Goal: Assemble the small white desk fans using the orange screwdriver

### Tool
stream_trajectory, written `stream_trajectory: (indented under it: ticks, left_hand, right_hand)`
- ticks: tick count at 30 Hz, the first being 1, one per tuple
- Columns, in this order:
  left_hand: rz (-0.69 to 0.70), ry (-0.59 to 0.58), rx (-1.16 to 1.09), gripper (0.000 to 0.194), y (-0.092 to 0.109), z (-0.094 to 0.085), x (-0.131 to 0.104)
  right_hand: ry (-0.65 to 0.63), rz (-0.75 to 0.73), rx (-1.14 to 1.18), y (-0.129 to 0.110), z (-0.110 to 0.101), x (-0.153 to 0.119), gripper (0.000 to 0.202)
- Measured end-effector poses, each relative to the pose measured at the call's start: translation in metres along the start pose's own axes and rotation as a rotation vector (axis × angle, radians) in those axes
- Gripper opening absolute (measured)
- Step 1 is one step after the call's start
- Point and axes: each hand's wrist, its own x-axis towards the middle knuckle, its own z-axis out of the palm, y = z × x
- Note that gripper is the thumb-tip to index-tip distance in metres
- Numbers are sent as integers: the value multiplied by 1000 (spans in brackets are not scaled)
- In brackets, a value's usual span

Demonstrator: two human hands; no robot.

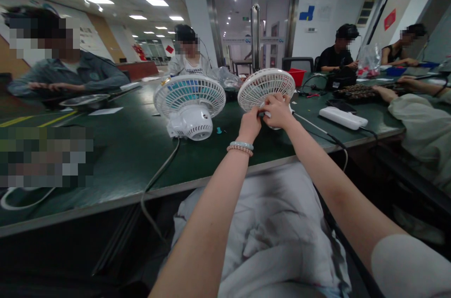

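Both my hands are at the back of a white fan (pixel 267 83) whose round grille leans face-down on the table. My left hand (pixel 250 125), with bracelets at the wrist, has its fingers bent and closed at the left side of the motor housing. My right hand (pixel 279 111) lies over the housing, its fingers curled in and meeting the left fingertips. Something small and dark shows between the fingertips, too small to name. To the left rests a second white fan (pixel 190 96), its motor housing toward me and blue blades behind the grille.
A small teal piece (pixel 219 130) lies between the fans on the green table (pixel 148 148). A white power strip (pixel 343 118) and a red bin (pixel 296 76) are to the right. Cables hang over the front edge. Several people sit around, one sleeve (pixel 419 119) close on my right.
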Motion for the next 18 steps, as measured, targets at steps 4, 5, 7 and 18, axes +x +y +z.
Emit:
stream_trajectory:
  ticks: [4,5,7,18]
  left_hand:
    - [8,18,14,24,2,0,0]
    - [10,25,12,23,3,0,0]
    - [5,36,18,23,4,0,0]
    - [-27,9,5,23,5,1,-7]
  right_hand:
    - [-2,6,4,2,0,0,31]
    - [-1,8,6,2,0,-1,31]
    - [-5,12,8,2,1,-1,31]
    - [-29,19,5,-5,2,-4,30]
